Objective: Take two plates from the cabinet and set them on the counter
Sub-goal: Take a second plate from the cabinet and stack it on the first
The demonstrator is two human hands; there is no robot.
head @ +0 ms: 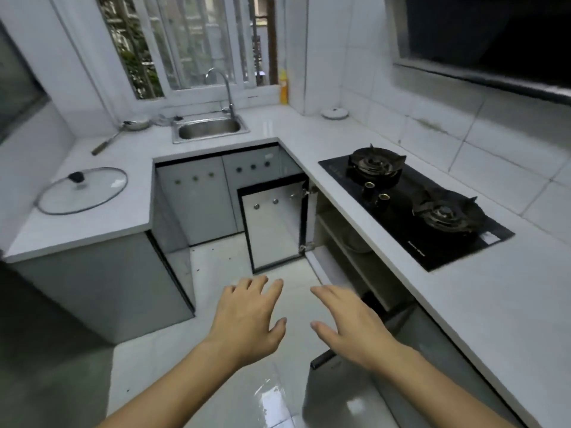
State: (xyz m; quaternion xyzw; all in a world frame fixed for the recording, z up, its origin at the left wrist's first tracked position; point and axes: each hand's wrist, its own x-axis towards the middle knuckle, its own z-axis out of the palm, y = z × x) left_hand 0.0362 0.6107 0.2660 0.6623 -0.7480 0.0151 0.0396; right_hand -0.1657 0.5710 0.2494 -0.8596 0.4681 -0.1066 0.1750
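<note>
Grip empty: two spread hands, left hand (247, 316), right hand (349, 322).

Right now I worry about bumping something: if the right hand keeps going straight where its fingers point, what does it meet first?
Probably the open cabinet door. The right hand points up-left toward it, though depth is unclear.

The counter (216, 126) looks smooth, pale stone, faintly glossy; the sink (210, 129) and tap (227, 91) are shiny metal; the lid (92, 193) is clear glass; the hob (411, 208) is glossy black glass; floor tiles (272, 393) gleam.
</note>
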